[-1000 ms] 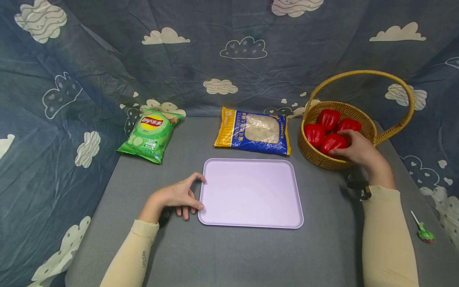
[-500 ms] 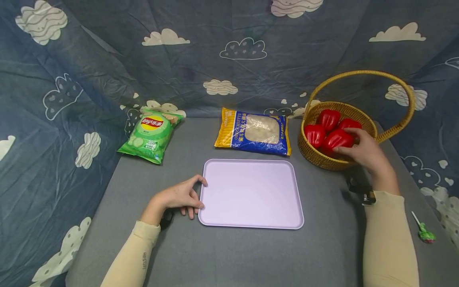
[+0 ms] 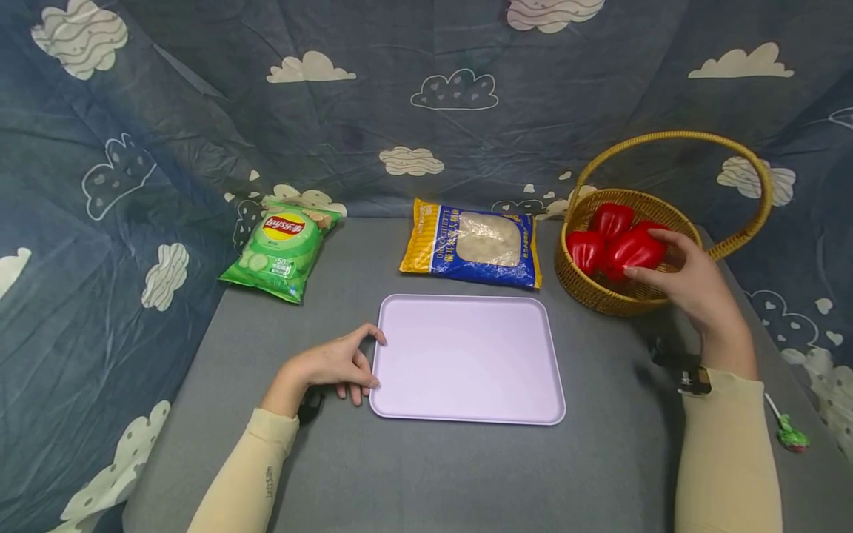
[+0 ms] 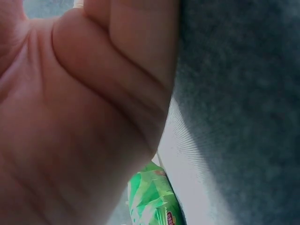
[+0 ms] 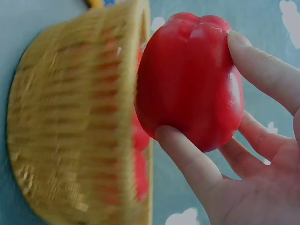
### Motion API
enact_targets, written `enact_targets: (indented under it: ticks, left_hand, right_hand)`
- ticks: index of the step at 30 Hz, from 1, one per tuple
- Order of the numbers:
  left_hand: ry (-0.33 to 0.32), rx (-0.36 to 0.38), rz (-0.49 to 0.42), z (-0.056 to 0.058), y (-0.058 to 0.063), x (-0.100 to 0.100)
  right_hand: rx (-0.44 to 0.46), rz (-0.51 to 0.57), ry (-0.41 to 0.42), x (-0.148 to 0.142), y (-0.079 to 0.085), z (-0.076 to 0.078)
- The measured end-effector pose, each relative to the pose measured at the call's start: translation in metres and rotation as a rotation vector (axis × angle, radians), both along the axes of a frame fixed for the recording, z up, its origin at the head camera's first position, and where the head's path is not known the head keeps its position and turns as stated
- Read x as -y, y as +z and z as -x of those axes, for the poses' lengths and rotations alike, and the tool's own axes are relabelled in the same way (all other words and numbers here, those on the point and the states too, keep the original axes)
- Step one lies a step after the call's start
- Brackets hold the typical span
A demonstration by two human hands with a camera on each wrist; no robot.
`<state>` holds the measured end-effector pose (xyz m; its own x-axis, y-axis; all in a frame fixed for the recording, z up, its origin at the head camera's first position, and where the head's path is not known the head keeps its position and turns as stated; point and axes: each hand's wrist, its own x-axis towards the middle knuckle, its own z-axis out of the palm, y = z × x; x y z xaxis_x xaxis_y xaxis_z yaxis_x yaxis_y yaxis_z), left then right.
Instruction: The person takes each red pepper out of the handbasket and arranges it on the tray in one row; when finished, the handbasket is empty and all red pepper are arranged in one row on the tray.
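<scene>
My right hand (image 3: 696, 285) holds a glossy red bell pepper (image 3: 634, 250) between thumb and fingers over the wicker basket (image 3: 589, 294). In the right wrist view this bell pepper (image 5: 190, 82) is just outside the basket's rim, with fingertips on opposite sides. Other red bell peppers (image 3: 586, 252) lie inside the basket, one partly hidden behind the held one. My left hand (image 3: 333, 363) is at the left edge of a pale lilac tray (image 3: 466, 359), index finger bent over the rim and thumb against the edge lower down. The left wrist view shows mostly palm; the tray contact is hidden there.
A green chip bag (image 3: 283, 248) lies at the back left. Behind the tray is a blue and yellow pasta bag (image 3: 473, 244). The basket's tall handle (image 3: 673, 135) arches up and leans right. A green-wrapped lollipop (image 3: 791, 434) lies near the right table edge.
My right hand has lifted the bell pepper up from the others and shifted slightly right. The left hand stays at the tray's edge.
</scene>
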<state>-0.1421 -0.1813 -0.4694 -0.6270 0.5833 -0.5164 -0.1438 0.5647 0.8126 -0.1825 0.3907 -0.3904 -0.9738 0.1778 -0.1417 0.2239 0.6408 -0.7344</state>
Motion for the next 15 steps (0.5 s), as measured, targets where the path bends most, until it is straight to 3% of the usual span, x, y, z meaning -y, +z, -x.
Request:
enact_targets:
  ticks: [6,15]
  left_hand:
    - [0.005,0.008,0.002,0.000,-0.001,0.000]
    - [-0.001,0.005,0.005,0.001,0.000,0.001]
  right_hand:
    - [-0.037,0.035,0.055,0.031,0.017,-0.008]
    - [-0.125,0.116,0.223,0.101,0.033,-0.010]
